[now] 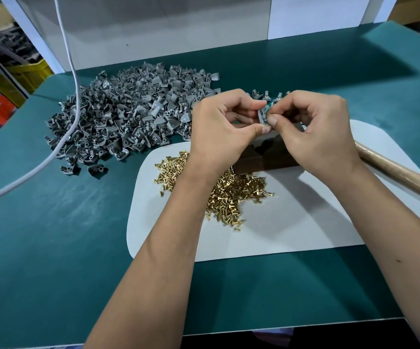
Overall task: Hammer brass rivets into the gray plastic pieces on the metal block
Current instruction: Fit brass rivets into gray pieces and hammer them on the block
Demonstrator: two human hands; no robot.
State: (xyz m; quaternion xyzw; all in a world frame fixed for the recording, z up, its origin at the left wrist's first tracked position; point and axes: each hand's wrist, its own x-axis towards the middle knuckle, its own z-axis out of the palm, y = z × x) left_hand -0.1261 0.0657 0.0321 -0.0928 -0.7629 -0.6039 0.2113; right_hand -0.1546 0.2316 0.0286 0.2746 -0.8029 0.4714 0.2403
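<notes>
Both hands meet above the metal block, a dark block on the white mat, mostly hidden under them. My left hand pinches a small gray plastic piece between thumb and fingers. My right hand pinches the same piece from the right with its thumb and forefinger; whether a rivet is between its fingertips I cannot tell. A pile of brass rivets lies on the mat under my left wrist. A big heap of gray plastic pieces covers the green table at the left.
A wooden hammer handle lies across the mat's right side, its head hidden behind my right hand. A few gray pieces lie just beyond my fingers. A gray cable crosses the heap. White panels wall the table's back.
</notes>
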